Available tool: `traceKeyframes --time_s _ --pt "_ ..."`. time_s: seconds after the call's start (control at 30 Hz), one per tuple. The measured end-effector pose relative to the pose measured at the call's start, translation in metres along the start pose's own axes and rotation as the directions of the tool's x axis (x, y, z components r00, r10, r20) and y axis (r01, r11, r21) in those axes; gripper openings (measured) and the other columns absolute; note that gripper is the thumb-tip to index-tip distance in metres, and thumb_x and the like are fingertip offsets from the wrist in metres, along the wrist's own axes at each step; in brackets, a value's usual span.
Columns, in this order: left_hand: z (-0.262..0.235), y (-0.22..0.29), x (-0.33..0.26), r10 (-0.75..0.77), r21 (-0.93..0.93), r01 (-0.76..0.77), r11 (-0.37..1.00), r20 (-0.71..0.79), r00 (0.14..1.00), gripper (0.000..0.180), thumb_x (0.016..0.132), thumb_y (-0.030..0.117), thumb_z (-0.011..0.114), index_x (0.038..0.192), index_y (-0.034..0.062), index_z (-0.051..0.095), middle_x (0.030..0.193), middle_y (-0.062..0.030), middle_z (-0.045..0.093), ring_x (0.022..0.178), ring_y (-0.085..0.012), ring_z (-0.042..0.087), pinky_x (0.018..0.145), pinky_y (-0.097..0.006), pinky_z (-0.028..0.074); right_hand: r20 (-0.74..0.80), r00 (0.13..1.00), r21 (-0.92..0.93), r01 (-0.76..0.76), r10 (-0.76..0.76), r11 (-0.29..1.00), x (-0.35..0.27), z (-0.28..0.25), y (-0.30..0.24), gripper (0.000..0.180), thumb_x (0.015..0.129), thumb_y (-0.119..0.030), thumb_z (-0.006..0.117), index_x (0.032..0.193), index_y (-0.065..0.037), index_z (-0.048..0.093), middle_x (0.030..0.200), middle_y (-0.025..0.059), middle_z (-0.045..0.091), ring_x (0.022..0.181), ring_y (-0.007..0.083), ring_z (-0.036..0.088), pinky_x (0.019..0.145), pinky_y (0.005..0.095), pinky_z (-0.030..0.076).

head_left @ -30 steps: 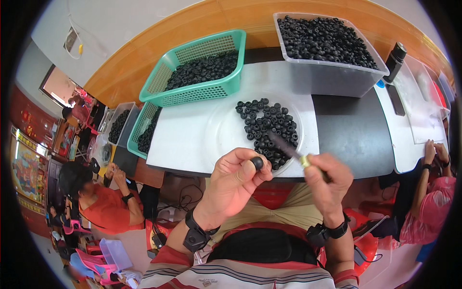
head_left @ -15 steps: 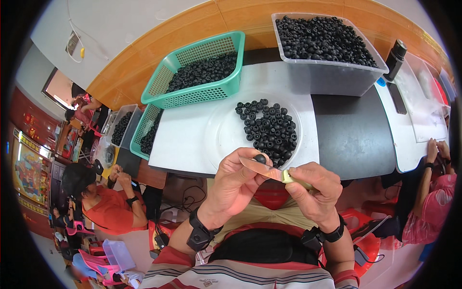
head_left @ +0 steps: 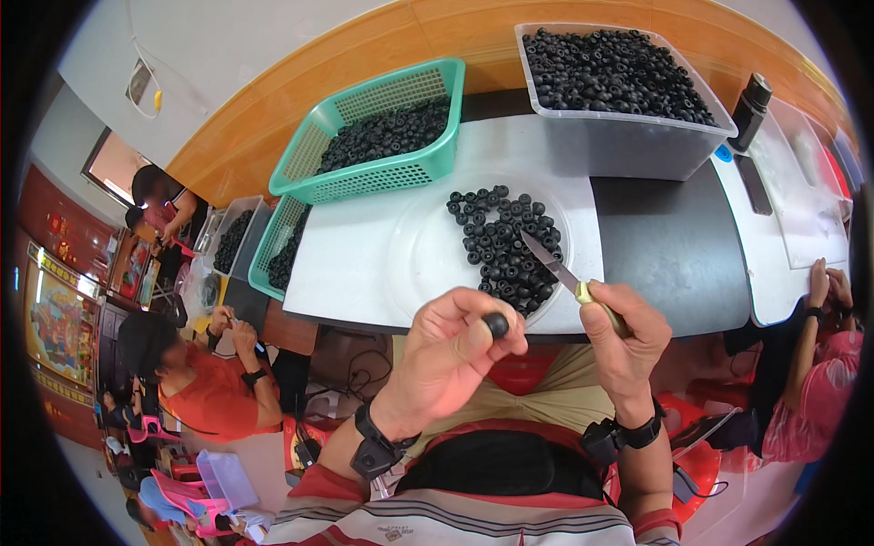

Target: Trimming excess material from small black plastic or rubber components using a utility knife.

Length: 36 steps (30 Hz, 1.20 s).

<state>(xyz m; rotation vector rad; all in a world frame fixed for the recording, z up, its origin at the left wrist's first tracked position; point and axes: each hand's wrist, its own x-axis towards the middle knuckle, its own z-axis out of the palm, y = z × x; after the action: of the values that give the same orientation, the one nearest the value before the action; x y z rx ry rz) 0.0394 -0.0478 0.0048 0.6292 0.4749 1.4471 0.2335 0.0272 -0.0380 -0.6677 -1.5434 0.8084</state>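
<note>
Between the thumb and fingers of my left hand (head_left: 446,341) is a small round black rubber-like piece (head_left: 495,325), held over the table's near edge. My right hand (head_left: 628,338) grips a knife (head_left: 555,266) by its pale green handle, the blade pointing up and left, apart from the piece. Behind the blade, a pile of black ring-like pieces (head_left: 510,232) with holes lies on a clear round plate (head_left: 410,246). The plate rests on a white board (head_left: 350,241).
A green basket (head_left: 382,177) and a clear tub (head_left: 628,146), both holding black pieces, stand at the back. A black bottle (head_left: 750,114) and a phone (head_left: 752,187) are at right. People sit on both sides, one in an orange shirt (head_left: 214,391).
The knife has moved away from the black piece, up and to the right. My left hand has turned, showing the piece's rounded side.
</note>
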Motion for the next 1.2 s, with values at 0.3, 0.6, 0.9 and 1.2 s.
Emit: traceKeyframes --time_s 0.3,0.6,0.9,1.2 --pt "-0.021 0.042 0.025 0.305 0.596 -0.12 0.794 -0.218 0.927 0.019 0.088 0.003 0.069 0.105 -0.0011 0.063 0.099 -0.0113 0.068 0.087 -0.0187 0.066 0.079 -0.033 0.056 0.026 0.995 -0.037 -0.095 0.096 0.995 -0.015 -0.014 0.0 0.018 0.084 -0.001 0.073 0.102 0.001 0.07 0.082 0.0097 0.069 0.068 0.0138 0.061 0.062 0.0252 0.046" --pt "-0.086 0.153 0.116 0.73 0.969 -0.005 -0.248 0.191 0.656 0.031 0.082 0.014 0.077 0.107 -0.0037 0.069 0.096 -0.0128 0.073 0.087 -0.0195 0.068 0.081 -0.032 0.053 -0.006 0.99 0.004 -0.14 0.14 0.99 -0.024 -0.021 -0.003 0.018 0.086 -0.002 0.073 0.103 0.003 0.07 0.083 0.0089 0.069 0.07 0.0114 0.059 0.063 0.0241 0.044" --pt "-0.035 0.052 0.046 -0.073 0.952 -0.055 -0.301 0.035 0.997 0.022 0.079 0.019 0.075 0.094 0.0029 0.073 0.092 -0.0122 0.071 0.087 -0.0288 0.068 0.078 -0.035 0.052 -0.075 0.974 0.007 -0.212 0.212 0.977 -0.041 -0.036 0.004 0.019 0.088 -0.003 0.072 0.106 0.003 0.07 0.087 0.0085 0.07 0.076 0.0108 0.06 0.07 0.0223 0.044" --pt "-0.047 0.047 0.048 -0.156 0.965 -0.062 -0.253 0.023 0.987 0.021 0.077 0.017 0.074 0.093 0.0034 0.073 0.088 -0.0115 0.068 0.081 -0.0285 0.065 0.074 -0.037 0.051 0.013 0.982 0.019 -0.187 0.186 0.982 -0.041 -0.026 -0.001 0.018 0.086 -0.004 0.073 0.103 0.002 0.07 0.086 0.0096 0.07 0.075 0.0126 0.061 0.067 0.0238 0.045"
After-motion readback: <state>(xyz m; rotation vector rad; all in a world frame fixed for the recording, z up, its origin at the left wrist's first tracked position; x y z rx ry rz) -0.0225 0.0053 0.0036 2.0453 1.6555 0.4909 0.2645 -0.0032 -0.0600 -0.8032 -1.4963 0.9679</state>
